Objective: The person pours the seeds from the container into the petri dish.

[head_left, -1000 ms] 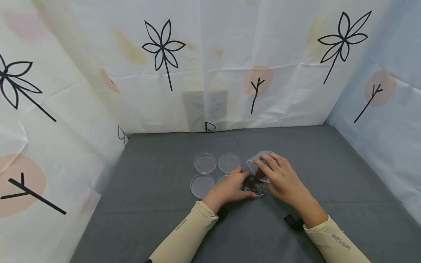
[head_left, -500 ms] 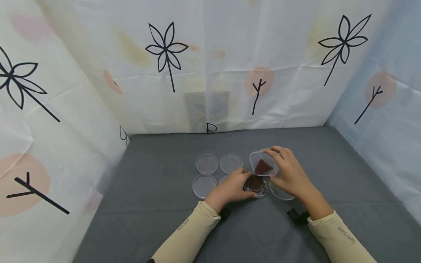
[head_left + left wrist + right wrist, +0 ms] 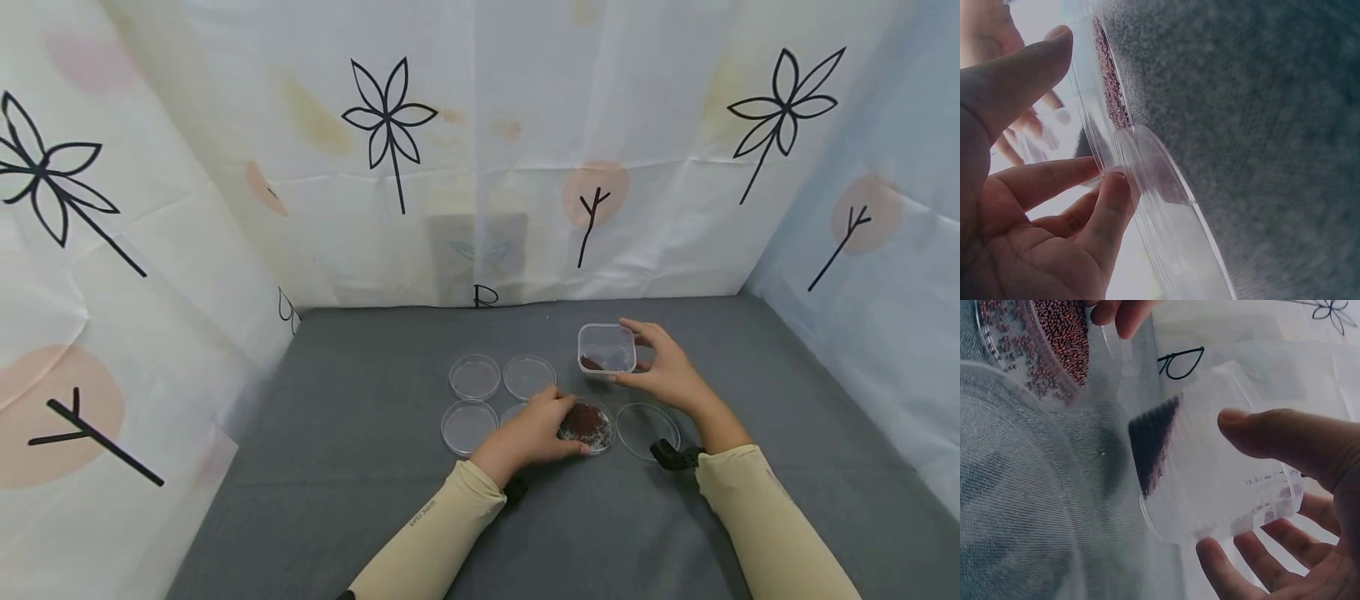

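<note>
My left hand grips the rim of a round clear petri dish, thumb on the near side and fingers on the far side. Small reddish-brown grains, like seeds, lie in that dish; the left wrist view has them edge-on as a thin layer. Raised behind the dish, my right hand holds a squarish clear plastic container between thumb and fingers. A heap of the same grains has collected in one corner of the container, as the right wrist view shows.
Right of the filled dish lies another clear petri dish. Several more stand to the left, among them a far-left dish and a near-left dish; one is partly behind my left hand. Patterned cloth walls enclose the grey table.
My right hand has drawn the tilted container up and away from the dish and turned it more upright. More grains cover the dish. My left hand keeps its hold.
</note>
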`<action>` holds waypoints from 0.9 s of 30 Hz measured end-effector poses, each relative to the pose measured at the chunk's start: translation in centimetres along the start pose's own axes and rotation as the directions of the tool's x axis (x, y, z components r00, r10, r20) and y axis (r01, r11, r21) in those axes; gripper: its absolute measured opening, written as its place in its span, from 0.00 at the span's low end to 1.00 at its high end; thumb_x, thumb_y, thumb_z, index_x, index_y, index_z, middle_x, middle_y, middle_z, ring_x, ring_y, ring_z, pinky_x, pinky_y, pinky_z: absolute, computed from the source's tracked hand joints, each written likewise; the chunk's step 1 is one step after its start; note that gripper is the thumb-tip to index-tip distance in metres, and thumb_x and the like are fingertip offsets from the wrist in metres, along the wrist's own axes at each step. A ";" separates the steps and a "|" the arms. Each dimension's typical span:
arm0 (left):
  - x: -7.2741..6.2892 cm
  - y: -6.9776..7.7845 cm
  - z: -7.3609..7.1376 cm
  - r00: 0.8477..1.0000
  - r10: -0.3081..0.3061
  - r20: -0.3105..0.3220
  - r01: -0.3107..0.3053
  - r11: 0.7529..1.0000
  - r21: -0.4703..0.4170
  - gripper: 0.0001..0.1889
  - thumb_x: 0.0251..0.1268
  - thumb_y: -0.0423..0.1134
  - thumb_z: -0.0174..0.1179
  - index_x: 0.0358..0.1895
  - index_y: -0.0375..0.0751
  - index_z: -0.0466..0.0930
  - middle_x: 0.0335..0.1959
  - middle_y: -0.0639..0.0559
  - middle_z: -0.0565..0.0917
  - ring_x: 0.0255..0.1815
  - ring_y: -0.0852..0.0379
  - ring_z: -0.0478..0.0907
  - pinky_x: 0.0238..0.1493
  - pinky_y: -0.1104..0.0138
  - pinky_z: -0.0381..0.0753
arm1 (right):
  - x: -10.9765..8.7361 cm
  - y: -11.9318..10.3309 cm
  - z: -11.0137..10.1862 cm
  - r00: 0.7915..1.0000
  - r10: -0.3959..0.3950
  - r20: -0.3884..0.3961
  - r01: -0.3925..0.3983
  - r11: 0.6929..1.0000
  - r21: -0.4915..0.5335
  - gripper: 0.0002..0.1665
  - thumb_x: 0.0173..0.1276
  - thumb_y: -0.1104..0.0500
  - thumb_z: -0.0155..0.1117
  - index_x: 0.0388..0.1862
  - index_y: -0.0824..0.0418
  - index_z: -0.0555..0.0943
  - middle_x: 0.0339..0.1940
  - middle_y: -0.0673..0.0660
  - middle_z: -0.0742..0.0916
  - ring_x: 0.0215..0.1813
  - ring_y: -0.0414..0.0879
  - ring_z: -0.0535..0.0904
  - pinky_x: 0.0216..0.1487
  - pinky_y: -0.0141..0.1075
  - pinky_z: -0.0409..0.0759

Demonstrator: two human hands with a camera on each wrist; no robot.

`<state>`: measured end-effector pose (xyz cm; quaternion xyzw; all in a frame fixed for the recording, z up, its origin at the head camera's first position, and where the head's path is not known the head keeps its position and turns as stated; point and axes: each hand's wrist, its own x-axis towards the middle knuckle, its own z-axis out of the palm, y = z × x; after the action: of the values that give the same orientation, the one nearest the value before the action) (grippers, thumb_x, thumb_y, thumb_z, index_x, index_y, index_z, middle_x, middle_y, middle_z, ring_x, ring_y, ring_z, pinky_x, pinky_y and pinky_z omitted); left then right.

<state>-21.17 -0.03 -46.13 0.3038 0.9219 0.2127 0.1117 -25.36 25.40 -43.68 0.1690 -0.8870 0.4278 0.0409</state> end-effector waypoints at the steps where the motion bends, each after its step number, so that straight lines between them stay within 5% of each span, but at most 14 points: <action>1: 0.0 0.0 0.0 1.000 -0.001 0.002 0.001 1.000 0.000 0.42 0.70 0.57 0.72 0.79 0.37 0.70 0.68 0.42 0.75 0.67 0.48 0.76 0.67 0.60 0.80 | 0.1 0.2 0.0 1.000 0.022 0.019 -0.022 1.000 0.016 0.56 0.63 0.63 0.82 0.85 0.63 0.62 0.76 0.73 0.68 0.74 0.75 0.68 0.62 0.62 0.83; 12: -0.1 -0.1 -0.1 1.000 0.012 -0.010 -0.012 1.000 -0.001 0.42 0.69 0.56 0.72 0.78 0.36 0.71 0.66 0.42 0.76 0.65 0.49 0.76 0.66 0.60 0.80 | 0.8 1.5 0.7 0.992 0.066 0.109 -0.074 0.995 0.072 0.57 0.68 0.62 0.79 0.87 0.64 0.56 0.82 0.74 0.63 0.79 0.76 0.64 0.61 0.59 0.84; 27: -0.2 -0.1 0.0 1.000 0.020 -0.022 -0.020 1.000 0.009 0.42 0.69 0.56 0.73 0.78 0.36 0.71 0.65 0.42 0.77 0.64 0.49 0.77 0.66 0.61 0.80 | 0.4 1.7 1.2 0.990 0.088 0.111 -0.101 0.989 0.112 0.59 0.73 0.62 0.74 0.90 0.63 0.46 0.87 0.74 0.55 0.82 0.78 0.58 0.71 0.66 0.73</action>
<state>-21.01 -0.23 -46.14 0.3110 0.9210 0.2131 0.0982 -26.19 25.38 -45.59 0.1512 -0.8683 0.4710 -0.0364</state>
